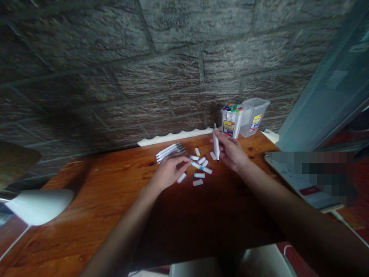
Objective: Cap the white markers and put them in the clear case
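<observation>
The right hand point(230, 151) grasps an uncapped marker point(216, 144); whether the left hand point(170, 169) pinches a cap point(196, 165), I cannot tell. A nudge could scatter nearby caps point(199, 175).

**Dim, cool light with deep shadow at the near edge**

You are working in low light. The wooden table point(106, 184) is brightest on your left, with a soft sheen, and sinks almost to black below your left hand point(170, 171) and right hand point(231, 152). The white cone-shaped shade point(43, 206) shows pale; you cannot tell the main light source. The stone wall point(173, 69) darkens toward the left, and the wide lens smears and stretches your picture's edges. Pixelation hides part of the flat board point(319, 202); small label print is unreadable.
</observation>
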Available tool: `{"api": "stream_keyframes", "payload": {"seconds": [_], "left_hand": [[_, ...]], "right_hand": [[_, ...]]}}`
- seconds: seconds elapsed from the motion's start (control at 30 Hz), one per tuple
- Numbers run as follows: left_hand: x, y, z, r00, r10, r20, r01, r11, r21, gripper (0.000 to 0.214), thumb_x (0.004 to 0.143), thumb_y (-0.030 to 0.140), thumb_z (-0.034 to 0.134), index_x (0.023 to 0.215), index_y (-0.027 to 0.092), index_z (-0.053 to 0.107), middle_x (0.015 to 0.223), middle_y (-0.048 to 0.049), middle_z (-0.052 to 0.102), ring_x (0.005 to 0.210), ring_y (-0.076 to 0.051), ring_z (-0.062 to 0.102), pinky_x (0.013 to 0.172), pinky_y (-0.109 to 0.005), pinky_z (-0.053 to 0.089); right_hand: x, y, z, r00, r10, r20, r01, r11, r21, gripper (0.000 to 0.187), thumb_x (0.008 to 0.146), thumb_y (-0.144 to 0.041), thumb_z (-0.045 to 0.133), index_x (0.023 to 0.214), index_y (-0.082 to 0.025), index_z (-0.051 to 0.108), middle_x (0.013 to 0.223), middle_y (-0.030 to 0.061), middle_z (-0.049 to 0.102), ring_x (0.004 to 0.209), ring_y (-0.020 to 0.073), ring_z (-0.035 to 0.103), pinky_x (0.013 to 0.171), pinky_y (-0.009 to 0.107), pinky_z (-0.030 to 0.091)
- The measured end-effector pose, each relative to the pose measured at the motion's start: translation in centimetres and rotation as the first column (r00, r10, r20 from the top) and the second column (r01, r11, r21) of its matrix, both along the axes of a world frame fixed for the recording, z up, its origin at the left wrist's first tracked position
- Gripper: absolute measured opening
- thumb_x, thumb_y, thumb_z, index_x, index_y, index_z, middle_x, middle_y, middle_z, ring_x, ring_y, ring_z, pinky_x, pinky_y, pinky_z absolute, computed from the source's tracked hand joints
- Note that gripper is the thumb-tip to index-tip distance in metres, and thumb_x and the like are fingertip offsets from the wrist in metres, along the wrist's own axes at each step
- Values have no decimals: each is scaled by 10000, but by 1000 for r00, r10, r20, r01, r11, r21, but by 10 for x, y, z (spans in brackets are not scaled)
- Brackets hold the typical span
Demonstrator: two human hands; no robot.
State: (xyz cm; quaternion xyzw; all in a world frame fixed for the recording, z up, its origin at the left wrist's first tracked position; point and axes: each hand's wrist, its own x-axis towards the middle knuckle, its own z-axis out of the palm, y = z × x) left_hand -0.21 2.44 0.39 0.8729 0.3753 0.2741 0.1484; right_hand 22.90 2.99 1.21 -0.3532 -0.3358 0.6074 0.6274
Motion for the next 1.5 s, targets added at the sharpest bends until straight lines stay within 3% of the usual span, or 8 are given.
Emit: {"api": "stream_keyframes", "payload": {"seconds": [0.23, 0.57, 0.83, 0.97, 1.1, 1.23, 1.37, 1.5], "left_hand": [[29, -24, 5, 976, -217, -31, 219, 975, 44, 200, 916, 282, 592, 1067, 242, 717, 1038, -49, 734, 1021, -221, 633, 938, -365, 459], [17, -23, 12, 977, -146, -153, 150, 989, 13, 210, 871, 377, 648, 771, 193, 635, 776, -17, 664, 728, -166, 595, 657, -278, 421], [16, -26, 19, 916, -263, -303, 250, 965, -81, 108, 903, 276, 612, 841, 215, 675, 875, -7, 703, 828, -173, 642, 773, -293, 459], [11, -27, 24, 958, -190, -216, 178, 981, -75, 112, 927, 285, 580, 959, 224, 669, 949, -12, 710, 858, -169, 646, 781, -286, 479], [7, -25, 27, 996, -78, 41, 81, 995, -55, 181, 937, 293, 571, 1087, 212, 629, 1019, -29, 714, 882, -156, 662, 783, -266, 509], [11, -23, 21, 955, -33, 296, 73, 990, -124, 336, 940, 267, 562, 1266, 190, 530, 1019, -45, 717, 898, -146, 678, 780, -249, 539], [11, -20, 15, 932, -16, 362, 74, 986, -147, 310, 949, 268, 540, 1245, 179, 541, 1041, -64, 708, 923, -154, 677, 793, -259, 550], [10, -20, 14, 947, 35, 321, 0, 994, -110, 222, 932, 259, 566, 1135, 176, 598, 1065, -67, 701, 918, -155, 672, 809, -259, 545]], "right_hand": [[3, 3, -1, 992, -105, -63, 110, 992, 67, 429, 648, -432, 801, 914, -269, 507, 634, -86, 609, 425, 51, 321, 385, 172, 193], [5, 3, 4, 996, -69, -61, 71, 997, 30, 232, 778, -267, 586, 1008, -259, 608, 725, -48, 624, 462, 66, 365, 406, 187, 210], [7, 0, 10, 997, 16, -74, -11, 998, 62, 381, 751, -243, 566, 1129, -271, 606, 856, -26, 672, 490, 64, 384, 416, 191, 227], [5, -2, 7, 999, 49, 5, -49, 977, 206, 395, 754, -284, 687, 1139, -282, 598, 897, -31, 683, 485, 52, 371, 415, 199, 204], [-1, -8, 7, 987, 63, 146, -106, 944, 312, 320, 834, -422, 665, 1104, -252, 641, 732, -40, 620, 467, 54, 365, 416, 213, 226], [-10, -25, 16, 938, -93, 334, -49, 918, 394, 238, 819, -429, 693, 927, -218, 672, 661, -41, 567, 517, 71, 434, 457, 217, 315], [-17, -40, 25, 864, -301, 404, 53, 853, 520, 164, 819, -348, 703, 823, -199, 634, 700, -24, 592, 584, 90, 505, 527, 225, 405], [-18, -41, 24, 857, -319, 406, 50, 834, 550, 121, 843, -316, 674, 866, -204, 637, 773, -1, 651, 659, 118, 588, 597, 246, 481]]}}
